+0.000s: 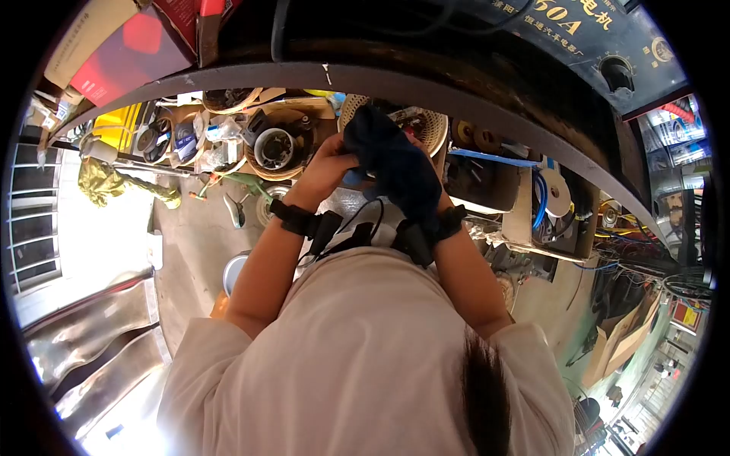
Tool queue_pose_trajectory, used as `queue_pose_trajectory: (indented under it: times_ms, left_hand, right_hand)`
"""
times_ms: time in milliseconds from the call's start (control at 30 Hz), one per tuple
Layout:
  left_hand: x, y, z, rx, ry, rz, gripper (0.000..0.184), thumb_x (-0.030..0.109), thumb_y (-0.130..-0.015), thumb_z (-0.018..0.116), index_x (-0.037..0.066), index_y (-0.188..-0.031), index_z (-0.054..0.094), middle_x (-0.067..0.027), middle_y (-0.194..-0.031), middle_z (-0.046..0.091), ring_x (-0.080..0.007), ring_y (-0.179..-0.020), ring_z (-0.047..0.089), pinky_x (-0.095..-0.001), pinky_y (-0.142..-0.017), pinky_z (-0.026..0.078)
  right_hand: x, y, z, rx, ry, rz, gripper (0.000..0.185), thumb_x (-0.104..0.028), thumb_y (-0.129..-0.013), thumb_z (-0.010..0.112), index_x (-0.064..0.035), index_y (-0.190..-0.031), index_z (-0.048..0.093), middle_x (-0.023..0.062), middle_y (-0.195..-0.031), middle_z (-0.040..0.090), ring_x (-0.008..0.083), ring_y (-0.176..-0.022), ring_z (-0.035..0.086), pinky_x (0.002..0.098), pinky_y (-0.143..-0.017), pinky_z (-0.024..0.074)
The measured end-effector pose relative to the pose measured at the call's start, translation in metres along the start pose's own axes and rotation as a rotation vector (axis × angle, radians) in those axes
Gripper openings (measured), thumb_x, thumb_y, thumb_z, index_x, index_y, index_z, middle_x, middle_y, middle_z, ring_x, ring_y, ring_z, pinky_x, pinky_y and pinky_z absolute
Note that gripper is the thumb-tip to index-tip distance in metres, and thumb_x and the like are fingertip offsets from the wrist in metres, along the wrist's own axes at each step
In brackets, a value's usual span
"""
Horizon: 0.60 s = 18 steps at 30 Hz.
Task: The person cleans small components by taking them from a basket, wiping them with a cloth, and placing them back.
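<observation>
Item in hand: one dark blue cloth item (395,163), soft and bunched, raised between the two hands above the near edge of the cluttered storage area. Glove, sleeve or rag: cannot tell.

Stage of work: judged as mid-handling. Done: cloth picked up and brought in front of the body. Left: cloth neither laid flat nor put down; further remainder not readable from this view.

Left hand (331,167): fingers bent inward, grasping the cloth by its near side, thumb and fingertips closed on the fabric; not released. Wrist band (295,219), black, just behind it.

Right hand (417,144): mostly covered by the cloth, only a sliver of skin showing; touching the fabric, but whether clenched, slack or inside it, cannot tell. Wrist band (450,223), black, just behind.

Surroundings, by hand:
- Beyond both hands, partly behind the cloth: one cream woven basket (437,133), with small items inside.
- Left of the left hand, near: one round cup (259,152), pale rim, dark contents, standing in a brown basket.
- Far left of the left hand: one yellow bin (115,131).
- Right of the right hand, well apart: one coil of blue line (541,201), beside a pale spool (557,194).
</observation>
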<state>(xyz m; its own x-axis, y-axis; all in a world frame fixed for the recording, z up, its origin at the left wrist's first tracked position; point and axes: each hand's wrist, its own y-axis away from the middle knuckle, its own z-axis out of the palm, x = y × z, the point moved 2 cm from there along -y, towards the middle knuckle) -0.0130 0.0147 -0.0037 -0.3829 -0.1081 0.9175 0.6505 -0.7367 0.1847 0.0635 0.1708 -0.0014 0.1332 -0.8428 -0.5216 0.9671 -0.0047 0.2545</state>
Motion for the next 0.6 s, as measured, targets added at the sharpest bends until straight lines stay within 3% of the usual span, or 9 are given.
queue_pose_trajectory:
  times_ms: [67,100,167,267,367,433,500,600]
  left_hand:
    - [0.002,0.003,0.007,0.153,0.130,-0.049,0.033,0.012,-0.088,0.063,-0.001,-0.117,0.055,-0.0097,-0.103,0.064,-0.0167,-0.094,0.062,-0.0303,-0.078,0.052]
    - [-0.001,0.003,0.011,0.190,0.187,-0.070,0.026,0.009,-0.088,0.062,-0.002,-0.111,0.060,-0.0078,-0.098,0.066,-0.0137,-0.092,0.062,-0.0263,-0.075,0.052]
    - [0.004,-0.005,0.005,0.098,0.197,-0.074,0.021,0.006,-0.087,0.060,-0.002,-0.105,0.063,-0.0056,-0.092,0.067,-0.0115,-0.087,0.062,-0.0251,-0.071,0.051]
    - [0.027,0.005,0.022,0.039,-0.132,-0.040,0.022,0.003,-0.085,0.056,-0.003,-0.105,0.063,-0.0046,-0.090,0.067,-0.0113,-0.084,0.061,-0.0264,-0.072,0.051]
    - [0.016,0.001,0.020,0.014,-0.117,0.133,0.028,0.002,-0.086,0.053,-0.001,-0.112,0.061,-0.0039,-0.100,0.067,-0.0127,-0.085,0.065,-0.0269,-0.076,0.053]
    - [0.021,0.002,0.014,0.068,0.056,0.055,0.029,0.005,-0.086,0.052,-0.001,-0.113,0.060,-0.0043,-0.101,0.067,-0.0139,-0.087,0.065,-0.0272,-0.076,0.053]
    - [0.027,0.003,0.013,0.097,0.156,0.002,0.029,0.006,-0.087,0.052,-0.001,-0.114,0.059,-0.0049,-0.101,0.066,-0.0151,-0.089,0.065,-0.0273,-0.079,0.052]
    - [0.032,0.003,0.011,0.128,0.165,-0.028,0.031,0.006,-0.086,0.051,-0.001,-0.116,0.059,-0.0057,-0.103,0.066,-0.0159,-0.092,0.065,-0.0269,-0.083,0.051]
  right_hand:
    - [0.006,-0.004,-0.009,-0.127,0.167,-0.086,0.023,-0.017,-0.096,0.053,-0.0021,-0.111,0.063,0.0085,-0.097,0.070,0.0215,-0.084,0.070,0.0308,-0.071,0.0588]
    - [-0.001,0.010,-0.011,-0.083,0.232,-0.094,0.022,-0.015,-0.096,0.053,-0.0022,-0.111,0.064,0.0088,-0.097,0.070,0.0208,-0.084,0.069,0.0301,-0.071,0.0588]
    - [-0.008,0.019,0.009,-0.053,0.325,-0.150,0.020,-0.011,-0.095,0.054,-0.0023,-0.109,0.064,0.0094,-0.098,0.070,0.0193,-0.084,0.069,0.0287,-0.071,0.0588]
    - [-0.012,0.029,0.031,0.028,-0.099,-0.140,0.020,-0.008,-0.093,0.057,-0.0015,-0.111,0.063,0.0102,-0.100,0.069,0.0173,-0.084,0.069,0.0273,-0.069,0.0589]
    - [-0.011,0.018,0.033,0.101,0.099,-0.247,0.022,-0.008,-0.092,0.059,0.0002,-0.113,0.061,0.0106,-0.099,0.068,0.0171,-0.082,0.069,0.0271,-0.067,0.0591]
    - [-0.013,0.029,0.049,0.138,0.410,-0.420,0.023,-0.009,-0.093,0.059,0.0011,-0.113,0.060,0.0099,-0.099,0.068,0.0167,-0.082,0.068,0.0275,-0.069,0.0591]
    - [-0.010,0.033,0.055,0.186,0.489,-0.483,0.023,-0.010,-0.093,0.058,0.0014,-0.113,0.060,0.0093,-0.098,0.067,0.0166,-0.081,0.068,0.0280,-0.070,0.0591]
    - [-0.004,0.022,0.052,0.184,0.226,-0.329,0.023,-0.011,-0.095,0.055,0.0010,-0.114,0.059,0.0089,-0.099,0.067,0.0171,-0.082,0.067,0.0285,-0.071,0.0588]
